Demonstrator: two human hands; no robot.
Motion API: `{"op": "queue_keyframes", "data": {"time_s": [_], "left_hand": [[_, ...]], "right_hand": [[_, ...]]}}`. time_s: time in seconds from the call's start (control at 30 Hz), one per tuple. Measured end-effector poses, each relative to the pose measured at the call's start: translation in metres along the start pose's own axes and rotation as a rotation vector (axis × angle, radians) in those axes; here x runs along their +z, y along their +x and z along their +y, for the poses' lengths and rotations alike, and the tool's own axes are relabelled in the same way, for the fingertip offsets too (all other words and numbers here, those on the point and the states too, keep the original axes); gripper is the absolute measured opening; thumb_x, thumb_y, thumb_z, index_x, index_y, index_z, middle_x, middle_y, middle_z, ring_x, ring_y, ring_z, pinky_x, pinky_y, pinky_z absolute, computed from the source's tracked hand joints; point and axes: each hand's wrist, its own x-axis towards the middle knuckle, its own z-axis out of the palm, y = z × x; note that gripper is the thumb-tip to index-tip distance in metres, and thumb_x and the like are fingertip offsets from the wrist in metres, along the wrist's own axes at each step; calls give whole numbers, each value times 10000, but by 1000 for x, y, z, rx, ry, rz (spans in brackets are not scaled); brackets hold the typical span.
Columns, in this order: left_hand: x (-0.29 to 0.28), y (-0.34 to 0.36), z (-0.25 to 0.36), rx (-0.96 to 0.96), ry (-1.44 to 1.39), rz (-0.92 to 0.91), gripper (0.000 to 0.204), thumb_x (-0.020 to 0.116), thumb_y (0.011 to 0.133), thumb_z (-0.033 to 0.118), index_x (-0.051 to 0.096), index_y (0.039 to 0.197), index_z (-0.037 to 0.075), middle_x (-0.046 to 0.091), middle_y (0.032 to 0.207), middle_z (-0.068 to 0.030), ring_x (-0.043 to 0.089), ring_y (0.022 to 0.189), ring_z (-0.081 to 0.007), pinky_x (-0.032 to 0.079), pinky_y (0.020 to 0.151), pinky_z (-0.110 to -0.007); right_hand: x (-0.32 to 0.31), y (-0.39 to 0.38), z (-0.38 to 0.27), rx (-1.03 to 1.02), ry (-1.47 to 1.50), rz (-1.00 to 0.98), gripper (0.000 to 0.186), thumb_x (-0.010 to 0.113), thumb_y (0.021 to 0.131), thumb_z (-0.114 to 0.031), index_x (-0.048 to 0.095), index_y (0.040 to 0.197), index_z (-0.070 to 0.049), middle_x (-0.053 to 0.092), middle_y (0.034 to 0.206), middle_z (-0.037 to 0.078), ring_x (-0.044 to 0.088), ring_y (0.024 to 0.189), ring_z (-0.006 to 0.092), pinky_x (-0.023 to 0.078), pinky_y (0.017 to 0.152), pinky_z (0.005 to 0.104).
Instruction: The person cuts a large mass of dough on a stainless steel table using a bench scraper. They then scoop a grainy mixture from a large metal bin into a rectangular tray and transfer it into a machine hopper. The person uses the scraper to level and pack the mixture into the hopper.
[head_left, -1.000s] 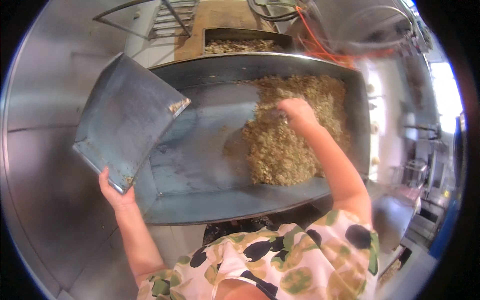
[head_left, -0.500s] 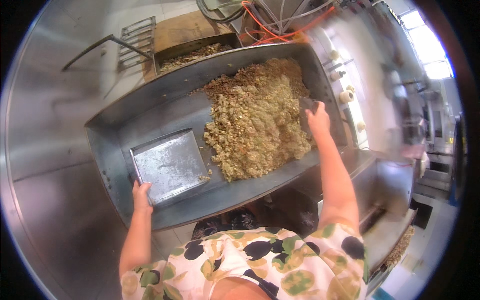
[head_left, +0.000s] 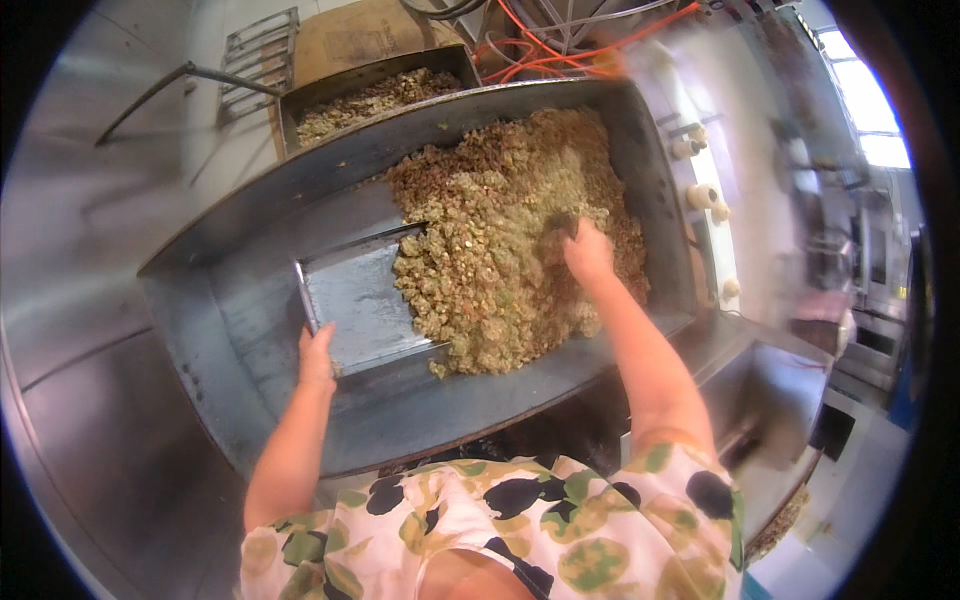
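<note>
A heap of crumbly, yellow-brown chunks (head_left: pixel 490 250) fills the right half of a large grey metal trough (head_left: pixel 250 245). My left hand (head_left: pixel 317 357) is closed on the raised left edge of a shallow, open-ended metal tray (head_left: pixel 365 300). That tray lies on the trough floor, its right end against the heap, with some chunks over its edge. Over the right part of the heap, my right hand (head_left: pixel 588 250) is closed round a dark, flat tool (head_left: pixel 562 226) that looks like a scraper. Its lower part is blurred among the chunks.
Behind the trough stands a smaller metal bin (head_left: pixel 375 108) of similar chunks, beside a cardboard sheet (head_left: pixel 370 40) and a metal rack (head_left: pixel 258 60). Orange hose (head_left: pixel 560 50) loops at the back. A white pipe with knobs (head_left: pixel 705 190) runs along the right side.
My left hand has slid the tray to the right, up against the heap. My right hand has moved left with the dark tool, from the heap's right edge in over the chunks.
</note>
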Motion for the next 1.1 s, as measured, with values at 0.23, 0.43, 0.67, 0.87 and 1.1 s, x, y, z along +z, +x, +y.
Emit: {"op": "queue_keyframes", "data": {"time_s": [0.23, 0.43, 0.67, 0.87, 1.1], "left_hand": [[62, 43, -19, -15, 168, -10, 647, 608, 905, 389, 426, 1361, -32, 490, 1330, -167, 437, 1249, -267, 327, 1050, -358], [68, 55, -21, 27, 229, -46, 699, 566, 923, 457, 396, 1385, -39, 446, 1391, -173, 399, 1296, -272, 280, 1087, -374], [59, 66, -41, 59, 297, -27, 681, 549, 925, 513, 456, 1341, -18, 541, 1285, -129, 489, 1176, -230, 356, 1011, -341], [71, 52, -29, -2, 182, 20, 760, 508, 936, 529, 362, 1412, -45, 418, 1438, -173, 353, 1353, -279, 245, 1114, -380], [59, 40, -30, 32, 185, 10, 726, 521, 936, 506, 399, 1390, -46, 458, 1405, -170, 396, 1322, -278, 273, 1097, -381]], "right_hand": [[14, 23, -18, 99, 77, -66, 387, 593, 900, -301, 553, 1163, -19, 631, 1114, 225, 596, 1040, 395, 456, 905, 476], [19, 30, -28, 121, 303, -150, 481, 597, 904, -291, 515, 1278, 1, 599, 1211, 227, 571, 1127, 357, 444, 955, 428], [62, 9, -61, 63, 350, -211, 491, 568, 917, -291, 511, 1264, 51, 556, 1252, 271, 572, 1127, 372, 443, 987, 431], [74, -18, -140, -318, 67, -203, 402, 594, 914, -321, 517, 1033, 55, 655, 871, 238, 648, 800, 374, 511, 722, 458], [27, -29, -130, -89, 158, -402, 513, 557, 934, -385, 521, 1229, 34, 620, 1151, 238, 579, 1120, 364, 452, 975, 440]]}}
